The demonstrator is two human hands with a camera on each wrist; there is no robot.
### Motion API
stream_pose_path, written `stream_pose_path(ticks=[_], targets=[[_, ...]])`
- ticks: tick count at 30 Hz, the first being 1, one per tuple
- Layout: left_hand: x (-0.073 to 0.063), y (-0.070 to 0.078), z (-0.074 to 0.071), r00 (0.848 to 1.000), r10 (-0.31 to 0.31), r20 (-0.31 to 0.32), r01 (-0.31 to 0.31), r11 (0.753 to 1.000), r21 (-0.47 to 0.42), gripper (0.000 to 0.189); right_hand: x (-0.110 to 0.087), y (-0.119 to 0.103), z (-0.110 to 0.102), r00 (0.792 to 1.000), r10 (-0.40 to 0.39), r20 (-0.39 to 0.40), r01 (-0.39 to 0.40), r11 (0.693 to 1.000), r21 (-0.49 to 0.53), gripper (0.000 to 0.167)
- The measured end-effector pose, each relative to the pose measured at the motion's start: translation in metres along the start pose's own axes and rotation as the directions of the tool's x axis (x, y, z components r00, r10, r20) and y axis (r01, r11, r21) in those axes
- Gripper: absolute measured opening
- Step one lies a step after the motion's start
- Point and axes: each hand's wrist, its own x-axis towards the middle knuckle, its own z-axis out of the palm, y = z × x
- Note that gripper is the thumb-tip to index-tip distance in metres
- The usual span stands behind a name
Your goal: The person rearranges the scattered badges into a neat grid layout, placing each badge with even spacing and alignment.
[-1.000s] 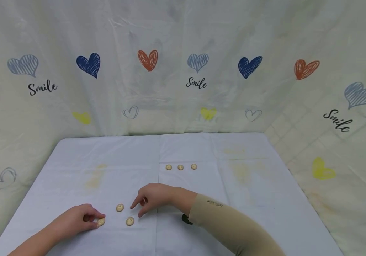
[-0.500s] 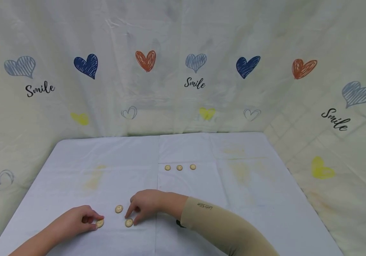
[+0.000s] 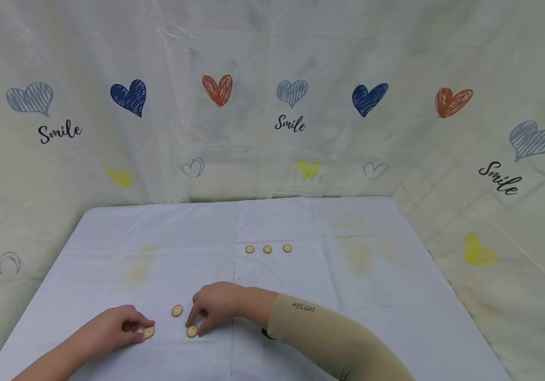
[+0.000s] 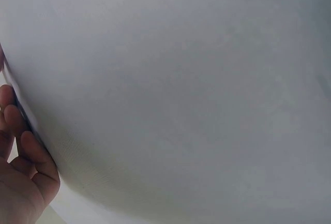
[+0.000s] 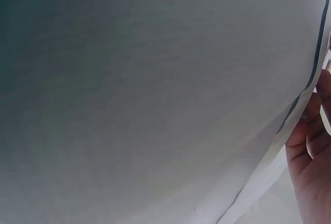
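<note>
My left hand (image 3: 112, 329) pinches a round tan button (image 3: 149, 332) between thumb and fingers at the table's front left. To its right, my right hand (image 3: 217, 303) holds a second tan button (image 3: 192, 331), with the index finger at its far left edge and the thumb at its right. A third button (image 3: 177, 310) lies flat just beyond, between the two hands. Pale cloth fills most of both wrist views; only curled fingers of the left hand (image 4: 28, 167) and of the right hand (image 5: 310, 157) show at the sides, the buttons hidden there.
Farther back on the white-covered table (image 3: 110, 233), three more buttons lie in a short row, the middle button (image 3: 267, 249) about evenly between the others. A pale curtain (image 3: 253, 132) printed with hearts hangs behind and beside the table.
My right hand has moved left and toward me, from beside the near button to having thumb and index finger at its edges. The left hand keeps its pinch on its button.
</note>
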Motion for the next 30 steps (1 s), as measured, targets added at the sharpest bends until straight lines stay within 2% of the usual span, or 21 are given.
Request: stream_pose_path(ticks=[10,25,30], targets=[[0.0012,-0.0024,0.0004,1.000,0.001,0.007,-0.001,1.000,0.001,0.028,-0.0007,-0.0015,-0.0016,0.999,-0.040,0.006,0.040,0.999,0.021,0.033],[0.0001,-0.0035,-0.0006,1.000,0.024,0.017,-0.024,1.000,-0.014,0.029,-0.0010,-0.0067,-0.0029,0.997,-0.072,-0.016,0.071,0.994,-0.081,0.024],[0.0002,-0.0019,-0.0011,1.000,0.012,0.019,-0.012,1.000,-0.008,0.030,-0.0044,-0.0022,-0.0024,0.997,-0.062,-0.047,0.060,0.997,-0.037,0.021]])
